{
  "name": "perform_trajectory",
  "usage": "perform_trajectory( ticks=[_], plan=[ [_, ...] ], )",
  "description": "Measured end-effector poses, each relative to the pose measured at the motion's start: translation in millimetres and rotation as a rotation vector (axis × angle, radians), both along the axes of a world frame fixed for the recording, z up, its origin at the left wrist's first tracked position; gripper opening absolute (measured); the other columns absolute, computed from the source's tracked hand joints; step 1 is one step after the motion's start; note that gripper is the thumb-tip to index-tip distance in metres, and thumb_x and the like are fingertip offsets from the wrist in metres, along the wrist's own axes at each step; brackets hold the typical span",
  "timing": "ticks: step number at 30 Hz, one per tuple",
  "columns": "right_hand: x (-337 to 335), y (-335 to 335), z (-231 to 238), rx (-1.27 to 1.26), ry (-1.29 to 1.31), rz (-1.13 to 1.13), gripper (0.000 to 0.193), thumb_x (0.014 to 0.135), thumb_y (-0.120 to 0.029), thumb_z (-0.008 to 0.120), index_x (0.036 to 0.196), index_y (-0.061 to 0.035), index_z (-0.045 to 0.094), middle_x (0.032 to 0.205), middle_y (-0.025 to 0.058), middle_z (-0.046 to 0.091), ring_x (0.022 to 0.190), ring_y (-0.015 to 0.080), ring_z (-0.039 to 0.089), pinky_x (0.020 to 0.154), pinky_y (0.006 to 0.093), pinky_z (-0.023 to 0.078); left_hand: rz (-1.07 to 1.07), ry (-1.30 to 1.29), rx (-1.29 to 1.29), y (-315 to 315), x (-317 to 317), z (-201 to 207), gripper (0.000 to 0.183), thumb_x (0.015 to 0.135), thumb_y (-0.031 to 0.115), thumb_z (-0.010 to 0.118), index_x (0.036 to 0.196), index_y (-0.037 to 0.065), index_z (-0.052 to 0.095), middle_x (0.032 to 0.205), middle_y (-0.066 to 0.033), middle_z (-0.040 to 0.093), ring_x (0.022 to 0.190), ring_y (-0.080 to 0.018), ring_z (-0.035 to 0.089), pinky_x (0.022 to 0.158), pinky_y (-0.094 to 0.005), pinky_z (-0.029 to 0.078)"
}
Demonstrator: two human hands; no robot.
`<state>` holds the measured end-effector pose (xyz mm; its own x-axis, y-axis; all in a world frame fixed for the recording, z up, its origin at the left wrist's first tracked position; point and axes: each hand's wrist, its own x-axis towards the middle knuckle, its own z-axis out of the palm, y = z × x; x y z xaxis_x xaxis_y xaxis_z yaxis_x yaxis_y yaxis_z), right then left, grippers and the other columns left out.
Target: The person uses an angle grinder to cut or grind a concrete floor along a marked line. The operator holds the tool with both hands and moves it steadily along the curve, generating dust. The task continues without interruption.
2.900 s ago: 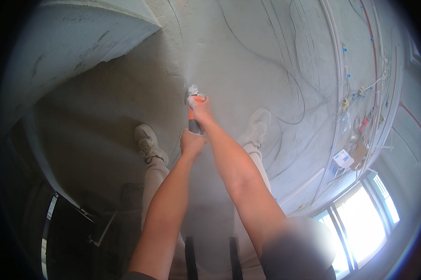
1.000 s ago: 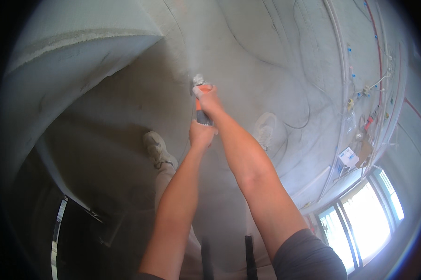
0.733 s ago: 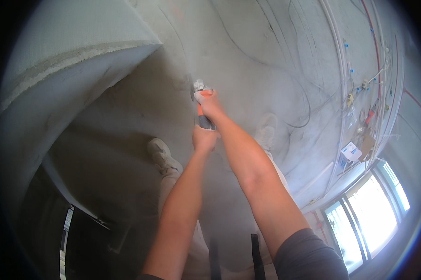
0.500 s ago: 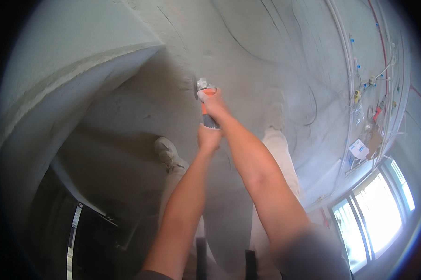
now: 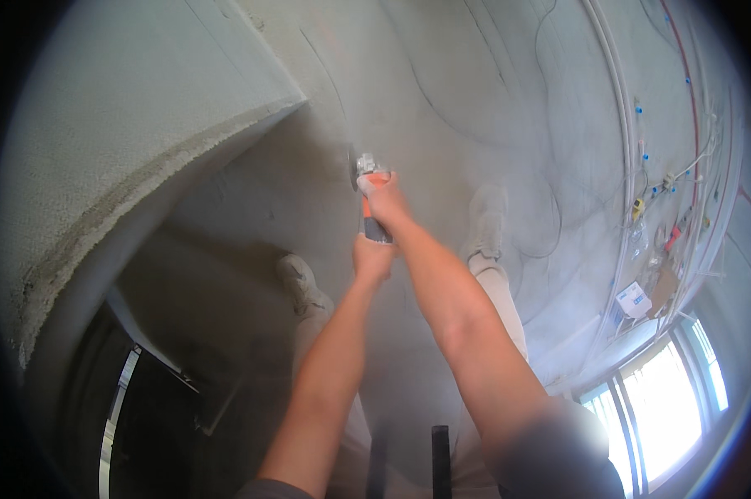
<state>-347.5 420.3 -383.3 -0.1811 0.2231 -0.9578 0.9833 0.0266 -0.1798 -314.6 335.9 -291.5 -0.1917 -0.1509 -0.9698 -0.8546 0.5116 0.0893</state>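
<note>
With both hands I hold an orange and black angle grinder (image 5: 378, 229) out in front of me over the concrete floor. My right hand (image 5: 385, 200) is wrapped round its front part, just behind the silvery gear head. Closed round the rear end of the body is my left hand (image 5: 373, 257). A dark disc (image 5: 352, 167), seen nearly edge-on, sits at the left of the head. Whether it touches the floor I cannot tell. Hazy dust hangs around the tool and over the floor to its right.
A wall with a rough, broken edge (image 5: 217, 141) rises at left. My shoes (image 5: 299, 283) stand either side of my arms. Dark lines cross the dusty floor. Pipes (image 5: 612, 75), a white box (image 5: 632, 299) and small yellow and red things lie at right, near bright windows (image 5: 662, 399).
The grinder and both hands sit slightly lower in the picture, and the surroundings have shifted as the view moved. My grip is the same. Haze to the right has shifted, showing my right shoe more clearly.
</note>
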Motion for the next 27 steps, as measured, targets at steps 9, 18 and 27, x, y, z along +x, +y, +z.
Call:
perform_trajectory(
  ticks=[9,18,27],
  plan=[
    [-20,4,-11,0.039,0.033,-0.066,0.106,0.093,-0.058,0.072,0.168,-0.0018,0.021,0.152,0.0277,0.056,0.140,0.0422,0.057,0.115,0.0498,0.045,0.049,0.050,0.021,8,-17,-7,0.032,0.072,0.012,0.082,0.092,0.001,0.060,0.074,-0.0083,0.067,0.051,-0.0211,0.061,0.045,-0.0404,0.047],
    [-49,21,-1,-0.009,-0.010,0.014,0.110,0.092,-0.064,0.069,0.171,-0.0097,0.017,0.158,0.0234,0.055,0.143,0.0400,0.056,0.117,0.0506,0.044,0.082,0.047,-0.004,24,-35,-7,0.025,0.080,0.012,0.081,0.082,0.005,0.056,0.072,-0.0001,0.060,0.059,-0.0130,0.053,0.045,-0.0372,0.041],
    [-50,17,-21,0.009,0.044,-0.009,0.107,0.093,-0.056,0.072,0.167,-0.0007,0.018,0.154,0.0270,0.054,0.136,0.0399,0.060,0.113,0.0494,0.047,0.141,0.027,0.020,23,-38,-15,0.037,0.071,0.009,0.085,0.095,0.000,0.058,0.075,-0.0067,0.064,0.055,-0.0205,0.060,0.045,-0.0403,0.047]
  ],
)
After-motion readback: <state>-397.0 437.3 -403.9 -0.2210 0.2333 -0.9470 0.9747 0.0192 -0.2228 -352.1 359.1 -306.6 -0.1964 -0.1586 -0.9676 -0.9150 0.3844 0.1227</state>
